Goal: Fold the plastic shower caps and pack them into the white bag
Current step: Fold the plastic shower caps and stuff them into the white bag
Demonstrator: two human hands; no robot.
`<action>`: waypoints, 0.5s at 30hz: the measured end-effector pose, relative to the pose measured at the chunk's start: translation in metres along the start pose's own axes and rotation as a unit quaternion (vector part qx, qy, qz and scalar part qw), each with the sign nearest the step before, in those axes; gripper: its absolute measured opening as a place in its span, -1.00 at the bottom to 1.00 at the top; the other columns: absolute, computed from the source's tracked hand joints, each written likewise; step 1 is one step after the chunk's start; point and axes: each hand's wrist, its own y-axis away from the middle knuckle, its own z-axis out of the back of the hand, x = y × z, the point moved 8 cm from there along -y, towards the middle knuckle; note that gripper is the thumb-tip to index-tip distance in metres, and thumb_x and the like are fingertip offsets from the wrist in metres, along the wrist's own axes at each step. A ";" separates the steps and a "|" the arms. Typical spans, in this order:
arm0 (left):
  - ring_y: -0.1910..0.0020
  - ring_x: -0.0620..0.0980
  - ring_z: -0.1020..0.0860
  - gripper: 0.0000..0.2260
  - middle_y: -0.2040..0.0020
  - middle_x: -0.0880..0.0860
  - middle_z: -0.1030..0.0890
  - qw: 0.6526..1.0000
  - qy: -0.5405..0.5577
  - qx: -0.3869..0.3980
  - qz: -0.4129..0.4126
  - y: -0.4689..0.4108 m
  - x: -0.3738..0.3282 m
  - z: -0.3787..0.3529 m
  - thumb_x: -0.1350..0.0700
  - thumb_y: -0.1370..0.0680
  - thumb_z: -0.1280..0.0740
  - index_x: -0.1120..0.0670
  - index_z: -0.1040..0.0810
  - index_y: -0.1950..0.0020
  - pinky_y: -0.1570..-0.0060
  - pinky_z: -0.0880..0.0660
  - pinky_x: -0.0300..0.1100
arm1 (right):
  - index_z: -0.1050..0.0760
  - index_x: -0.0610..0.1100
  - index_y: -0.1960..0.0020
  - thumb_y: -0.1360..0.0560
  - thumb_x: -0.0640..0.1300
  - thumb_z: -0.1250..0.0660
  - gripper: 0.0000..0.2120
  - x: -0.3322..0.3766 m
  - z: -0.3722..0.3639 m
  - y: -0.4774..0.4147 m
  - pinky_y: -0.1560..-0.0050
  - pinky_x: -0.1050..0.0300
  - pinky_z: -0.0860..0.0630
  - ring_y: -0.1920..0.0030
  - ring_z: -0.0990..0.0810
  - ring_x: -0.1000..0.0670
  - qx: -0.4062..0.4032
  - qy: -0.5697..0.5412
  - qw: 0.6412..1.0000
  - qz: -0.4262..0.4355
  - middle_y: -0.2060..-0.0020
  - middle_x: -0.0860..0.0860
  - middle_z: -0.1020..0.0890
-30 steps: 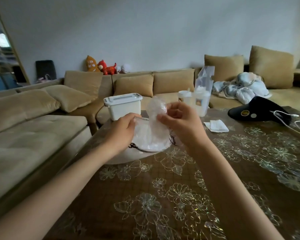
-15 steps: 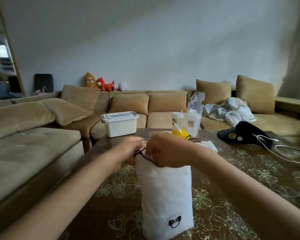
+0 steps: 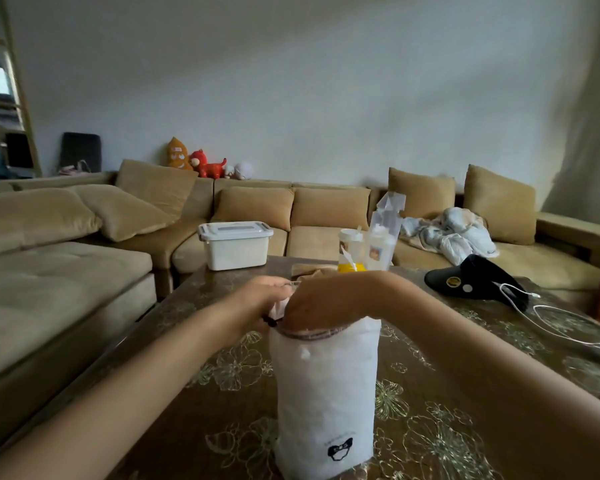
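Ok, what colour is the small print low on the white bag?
Black outline. The print on the white bag shows best in the head view.

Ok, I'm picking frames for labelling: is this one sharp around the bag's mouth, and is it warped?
Head view, soft: white bag, left hand and right hand slightly smeared. Head view, warped: forearms stretch toward the bottom corners. Head view, dim flat light.

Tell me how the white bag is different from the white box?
The white bag is soft, tall and open on top, with the right hand reaching into its mouth; the white box is hard, low and wide, its lid shut. The bag carries a small black drawing; the box looks plain. Both are white and stand on the table.
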 end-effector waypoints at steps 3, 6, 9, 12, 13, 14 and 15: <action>-0.01 0.11 -0.61 -0.76 -0.01 0.25 -0.62 1.000 0.010 -0.005 0.007 0.003 -0.002 0.004 0.17 -0.50 -0.30 0.30 -0.56 -0.06 0.01 -0.55 -0.07 | -0.62 -0.17 0.03 -0.54 -0.14 -0.29 -0.84 -0.009 0.039 0.019 0.14 0.32 -0.46 0.26 -0.53 0.14 -0.146 -0.087 0.985 0.014 0.24 0.07 -0.61; -0.15 0.17 -0.55 -0.78 -0.13 0.23 -0.59 1.000 0.012 0.003 0.010 0.004 -0.001 0.005 0.20 -0.63 -0.14 0.25 -0.54 -0.12 -0.08 -0.51 -0.03 | -0.63 -0.13 0.07 -0.47 -0.17 -0.39 -0.93 -0.045 0.069 0.041 0.05 0.21 -0.50 0.13 -0.59 0.07 -0.299 -0.159 0.941 -0.014 0.17 0.04 -0.64; 0.10 0.00 -0.60 -0.83 0.05 0.09 -0.64 1.000 0.022 0.003 0.018 0.003 0.000 0.004 0.15 -0.61 -0.20 0.11 -0.58 0.00 0.17 -0.51 -0.17 | -0.52 -0.13 -0.13 -0.49 0.02 -0.35 -0.70 -0.090 0.052 0.044 0.06 0.21 -0.49 0.01 -0.58 0.01 -0.258 -0.141 0.949 -0.115 0.01 0.00 -0.61; 0.21 -0.04 -0.56 -0.81 0.06 0.10 -0.64 0.999 0.038 0.016 0.031 0.000 0.003 0.001 0.16 -0.62 -0.17 0.12 -0.59 -0.02 0.28 -0.44 -0.20 | -0.45 -0.09 -0.18 -0.49 0.13 -0.28 -0.62 -0.116 0.016 0.045 0.08 0.13 -0.59 0.11 -0.62 -0.02 -0.160 -0.216 0.943 -0.195 0.04 -0.02 -0.61; 0.20 -0.01 -0.54 -0.79 0.01 0.14 -0.62 0.998 0.042 0.023 0.036 0.000 0.004 0.001 0.17 -0.63 -0.15 0.14 -0.58 -0.04 0.29 -0.44 -0.20 | -0.47 -0.13 -0.15 -0.51 0.10 -0.28 -0.65 -0.119 0.009 0.046 0.20 0.15 -0.61 0.24 -0.61 0.02 -0.155 -0.264 0.930 -0.205 0.13 -0.04 -0.61; 0.18 0.01 -0.52 -0.79 -0.04 0.19 -0.59 0.998 0.046 0.029 0.040 0.000 0.005 0.001 0.16 -0.63 -0.15 0.15 -0.58 -0.05 0.28 -0.44 -0.19 | -0.50 -0.18 -0.11 -0.53 0.05 -0.28 -0.69 -0.120 0.005 0.047 0.37 0.23 -0.57 0.38 -0.58 0.08 -0.157 -0.293 0.919 -0.211 0.22 -0.06 -0.60; 0.15 0.05 -0.51 -0.79 -0.08 0.22 -0.58 0.997 0.050 0.032 0.042 0.001 0.006 0.002 0.14 -0.63 -0.16 0.16 -0.57 -0.06 0.25 -0.46 -0.17 | -0.51 -0.21 -0.05 -0.56 0.01 -0.26 -0.72 -0.121 0.003 0.049 0.51 0.30 -0.47 0.50 -0.53 0.11 -0.161 -0.297 0.916 -0.218 0.32 -0.06 -0.60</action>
